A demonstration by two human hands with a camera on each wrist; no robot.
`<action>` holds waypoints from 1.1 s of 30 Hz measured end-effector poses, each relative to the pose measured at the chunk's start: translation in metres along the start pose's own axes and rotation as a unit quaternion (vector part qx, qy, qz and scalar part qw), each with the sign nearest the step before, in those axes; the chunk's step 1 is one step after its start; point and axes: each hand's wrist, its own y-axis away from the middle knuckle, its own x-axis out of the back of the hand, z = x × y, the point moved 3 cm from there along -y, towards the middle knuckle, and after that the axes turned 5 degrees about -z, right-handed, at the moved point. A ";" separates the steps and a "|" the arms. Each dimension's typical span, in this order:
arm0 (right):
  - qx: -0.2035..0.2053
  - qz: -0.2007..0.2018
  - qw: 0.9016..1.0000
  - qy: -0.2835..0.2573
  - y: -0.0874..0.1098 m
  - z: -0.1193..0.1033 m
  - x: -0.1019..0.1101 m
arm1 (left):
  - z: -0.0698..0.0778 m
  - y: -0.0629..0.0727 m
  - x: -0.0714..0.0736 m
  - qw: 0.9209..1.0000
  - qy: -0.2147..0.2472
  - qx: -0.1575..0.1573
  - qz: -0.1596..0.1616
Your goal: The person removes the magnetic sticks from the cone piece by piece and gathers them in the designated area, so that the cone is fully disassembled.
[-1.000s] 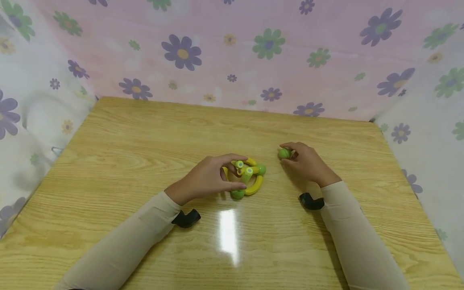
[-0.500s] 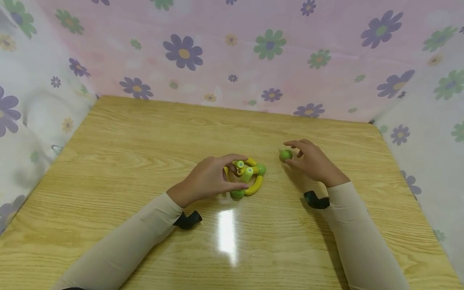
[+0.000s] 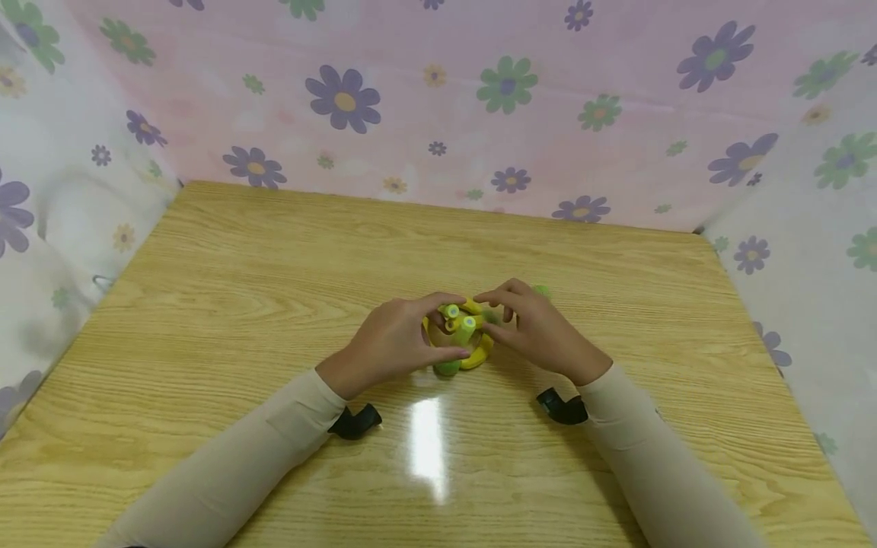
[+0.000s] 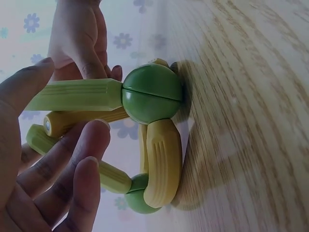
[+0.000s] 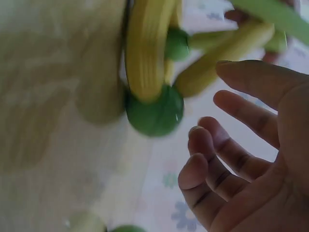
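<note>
A toy frame of magnetic rods and balls sits on the table: curved yellow rods (image 4: 165, 162) join green balls (image 4: 152, 94) in a ring. Straight rods rise from the balls and lean together, among them a light green rod (image 4: 79, 94) and a yellow rod (image 5: 207, 67). My left hand (image 3: 393, 339) holds the upper rods, its thumb along the light green rod and its fingers curled by the others. From the right, my right hand (image 3: 537, 331) reaches in with loosely bent fingers, its thumb tip beside the yellow rod. Nothing shows in its grasp.
One loose green ball (image 3: 542, 291) lies on the wooden table (image 3: 288, 259) just behind the right hand. Black wrist mounts (image 3: 356, 421) hang under both sleeves. Flower-patterned cloth (image 3: 438, 114) stands along the back and sides.
My right hand has let go of the loose green ball and moved left to the toy frame. The ball stays behind on the table. My left hand keeps its place at the rods.
</note>
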 end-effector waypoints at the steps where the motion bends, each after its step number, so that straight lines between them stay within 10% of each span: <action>1: 0.006 0.000 1.000 -0.001 0.000 -0.003 -0.003 | 0.000 0.000 0.000 1.000 -0.004 -0.001 0.002; 13: 0.010 0.007 1.000 0.000 -0.002 -0.013 -0.017 | 0.003 0.001 -0.002 0.998 -0.052 -0.019 0.026; 33: -0.037 0.014 0.996 -0.076 0.008 -0.001 0.000 | -0.006 -0.002 0.007 0.999 0.043 0.031 -0.011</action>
